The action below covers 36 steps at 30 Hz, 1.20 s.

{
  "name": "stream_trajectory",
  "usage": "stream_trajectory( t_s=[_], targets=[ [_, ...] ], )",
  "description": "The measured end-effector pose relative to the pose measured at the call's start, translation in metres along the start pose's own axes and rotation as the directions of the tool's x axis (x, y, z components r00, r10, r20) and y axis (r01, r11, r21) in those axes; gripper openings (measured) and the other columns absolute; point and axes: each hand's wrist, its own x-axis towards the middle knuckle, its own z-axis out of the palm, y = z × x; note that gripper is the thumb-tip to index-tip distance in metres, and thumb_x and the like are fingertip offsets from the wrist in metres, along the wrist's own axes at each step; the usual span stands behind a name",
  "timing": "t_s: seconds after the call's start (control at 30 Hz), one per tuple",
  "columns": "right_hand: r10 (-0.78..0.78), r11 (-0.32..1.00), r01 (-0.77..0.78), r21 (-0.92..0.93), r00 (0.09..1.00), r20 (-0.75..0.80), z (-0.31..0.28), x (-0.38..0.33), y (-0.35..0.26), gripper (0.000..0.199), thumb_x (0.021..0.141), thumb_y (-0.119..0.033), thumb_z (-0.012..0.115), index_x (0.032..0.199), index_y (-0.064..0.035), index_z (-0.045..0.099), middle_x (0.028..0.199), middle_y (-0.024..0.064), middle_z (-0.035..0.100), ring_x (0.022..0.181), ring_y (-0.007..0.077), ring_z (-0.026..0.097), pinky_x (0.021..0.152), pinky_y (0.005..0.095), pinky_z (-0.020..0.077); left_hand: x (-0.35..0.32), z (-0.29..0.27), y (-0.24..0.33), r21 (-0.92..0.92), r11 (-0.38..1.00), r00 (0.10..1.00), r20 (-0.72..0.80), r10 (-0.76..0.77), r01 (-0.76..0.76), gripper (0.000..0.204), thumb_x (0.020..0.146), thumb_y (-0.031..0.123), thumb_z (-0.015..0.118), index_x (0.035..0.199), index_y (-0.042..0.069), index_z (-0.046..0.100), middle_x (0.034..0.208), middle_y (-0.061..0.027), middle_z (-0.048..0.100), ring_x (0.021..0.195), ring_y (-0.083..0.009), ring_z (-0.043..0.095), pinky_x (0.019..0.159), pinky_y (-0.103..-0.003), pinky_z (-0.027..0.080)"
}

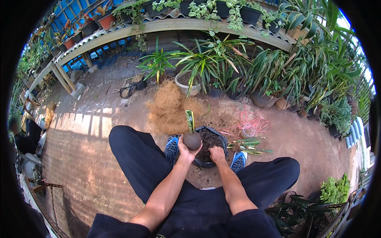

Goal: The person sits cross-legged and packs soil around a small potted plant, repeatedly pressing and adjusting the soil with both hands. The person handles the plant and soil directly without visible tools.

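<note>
My left hand (185,152) is wrapped around a round brown ball (192,141), which looks like packed soil or a coconut shell. From its top rises a short snake plant leaf (190,120), green with pale yellow edges. Just to the right, a black plastic bag (223,139) stands open, filled with dark soil (209,141). At the bag's right side, my right hand (216,154) is closed over the soil; what its fingers hold is hidden. Several cut snake plant leaves (250,145) lie on the ground beyond that hand.
A heap of brown coconut fibre (168,107) lies ahead. Pink string (260,121) is tangled around a clear plastic cup (248,130). Potted plants (190,81) line the back beneath a long shelf (158,26). Another person (29,137) sits at the far left.
</note>
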Motion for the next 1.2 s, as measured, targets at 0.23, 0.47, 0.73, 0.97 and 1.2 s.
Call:
stream_trajectory(
  t_s=[0.23, 0.47, 0.73, 0.97, 1.2],
  targets=[
    [0.246, 0.802, -0.185, 0.568, 0.969, -0.032, -0.023, 0.027, 0.023, 0.039, 0.07, -0.014, 0.079, 0.108, -0.0142, 0.073, 0.104, 0.0195, 0.07, 0.102, 0.0331, 0.066, 0.094, 0.0385, 0.0508, 0.005, -0.003, 0.001, 0.013, 1.0, 1.0, -0.007, 0.009, -0.009, 0.063, 0.088, 0.059, 0.049, 0.126, 0.009, 0.052, 0.121, -0.0158, 0.058, 0.107, -0.0378, 0.06, 0.092, -0.049, 0.05],
    [0.269, -0.198, -0.382, 0.903, 0.864, 0.425, -0.034, 0.031, 0.025, 0.042, 0.08, -0.012, 0.076, 0.119, -0.0089, 0.062, 0.125, 0.0101, 0.055, 0.105, 0.0209, 0.059, 0.075, 0.0349, 0.0598, 0.007, -0.004, 0.0, 0.019, 1.0, 1.0, 0.017, 0.023, -0.023, 0.063, 0.088, 0.059, 0.049, 0.129, 0.011, 0.051, 0.122, -0.0155, 0.058, 0.108, -0.0371, 0.059, 0.091, -0.049, 0.05],
    [0.341, -0.381, -0.231, 0.895, 0.865, 0.368, -0.019, 0.026, 0.018, 0.014, 0.083, 0.002, 0.07, 0.095, -0.005, 0.065, 0.094, 0.0044, 0.066, 0.088, 0.0181, 0.065, 0.075, 0.0331, 0.0604, 0.01, -0.006, -0.003, 0.037, 0.999, 1.0, 0.021, 0.005, -0.005, 0.059, 0.089, 0.058, 0.048, 0.126, 0.012, 0.052, 0.12, -0.0146, 0.059, 0.107, -0.0367, 0.059, 0.09, -0.048, 0.05],
    [0.292, -0.542, -0.198, 0.817, 0.867, 0.404, -0.031, 0.025, 0.006, 0.015, 0.092, -0.018, 0.066, 0.097, -0.0052, 0.062, 0.096, 0.0074, 0.066, 0.089, 0.0221, 0.066, 0.071, 0.0342, 0.0597, 0.013, 0.0, 0.0, 0.031, 0.999, 0.998, 0.06, -0.014, 0.012, 0.059, 0.091, 0.057, 0.042, 0.124, 0.01, 0.054, 0.114, -0.0167, 0.063, 0.1, -0.0351, 0.063, 0.089, -0.052, 0.051],
    [0.222, -0.722, -0.138, 0.678, 0.882, 0.416, -0.027, 0.029, 0.003, 0.024, 0.099, -0.022, 0.054, 0.113, -0.0032, 0.059, 0.109, 0.0136, 0.064, 0.096, 0.027, 0.065, 0.078, 0.0385, 0.0599, 0.01, 0.004, 0.003, -0.011, 1.0, 0.992, 0.123, -0.02, 0.021, 0.065, 0.092, 0.055, 0.042, 0.13, 0.002, 0.049, 0.122, -0.0215, 0.058, 0.11, -0.0405, 0.059, 0.096, -0.055, 0.048]
  ],
)
